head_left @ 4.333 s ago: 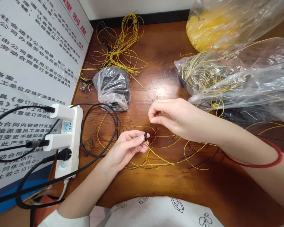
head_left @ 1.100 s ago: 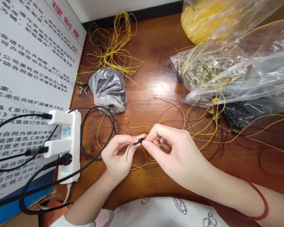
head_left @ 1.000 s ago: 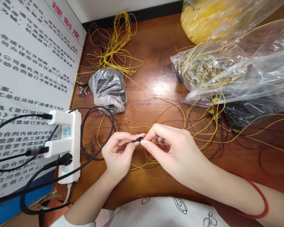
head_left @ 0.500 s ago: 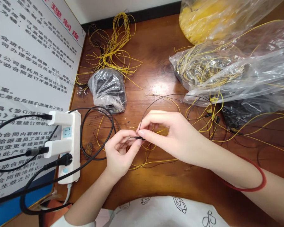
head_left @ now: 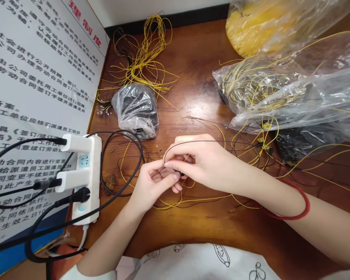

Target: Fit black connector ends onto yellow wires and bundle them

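My left hand (head_left: 153,183) and my right hand (head_left: 198,160) meet over the wooden desk (head_left: 198,221), fingertips pinched together on a small black connector (head_left: 180,173). A thin black wire (head_left: 210,141) loops from that pinch over my right hand toward the right. Yellow wires (head_left: 192,200) trail on the desk under both hands. A red band (head_left: 291,214) circles my right wrist.
A white power strip (head_left: 86,171) with black cables lies at the left beside a printed board (head_left: 35,85). A small plastic bag (head_left: 137,109) sits behind my hands, a yellow wire bundle (head_left: 146,58) beyond it. Large clear bags of wires (head_left: 286,89) fill the right.
My right hand came in to meet the left at the connector, then both shifted slightly left. The black wire now arcs over my right hand.
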{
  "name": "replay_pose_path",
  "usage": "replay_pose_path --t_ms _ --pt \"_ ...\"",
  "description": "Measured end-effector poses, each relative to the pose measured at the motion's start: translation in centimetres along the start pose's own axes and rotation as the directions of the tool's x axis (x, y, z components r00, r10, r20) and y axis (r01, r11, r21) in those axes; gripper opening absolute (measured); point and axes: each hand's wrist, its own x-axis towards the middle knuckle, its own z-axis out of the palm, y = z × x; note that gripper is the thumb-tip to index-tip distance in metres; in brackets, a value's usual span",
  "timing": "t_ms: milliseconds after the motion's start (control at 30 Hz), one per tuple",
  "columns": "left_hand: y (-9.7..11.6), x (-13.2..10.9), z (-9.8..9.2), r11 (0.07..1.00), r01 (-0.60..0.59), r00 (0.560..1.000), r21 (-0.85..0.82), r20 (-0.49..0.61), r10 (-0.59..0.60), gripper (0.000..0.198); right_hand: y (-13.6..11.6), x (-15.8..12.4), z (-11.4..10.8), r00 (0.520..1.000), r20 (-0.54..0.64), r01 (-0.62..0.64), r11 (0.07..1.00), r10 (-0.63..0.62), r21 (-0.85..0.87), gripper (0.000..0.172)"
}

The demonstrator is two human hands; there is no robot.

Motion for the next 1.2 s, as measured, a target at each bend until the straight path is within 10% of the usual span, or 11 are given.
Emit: replay_pose_path --t_ms 633,1200 --pt "0.5 0.0 0.8 0.989 -0.008 0.962 0.148 -0.270 0.048 0.023 1.2 -3.9 1.5 0.980 -0.169 0.062 0.968 -0.105 -0.242 0.015" --pt "0.6 -0.3 0.9 0.991 0.014 0.961 0.131 -0.274 0.023 0.024 2.1 -4.5 3.4 0.915 -0.332 0.108 0.933 -0.228 -0.344 0.012"
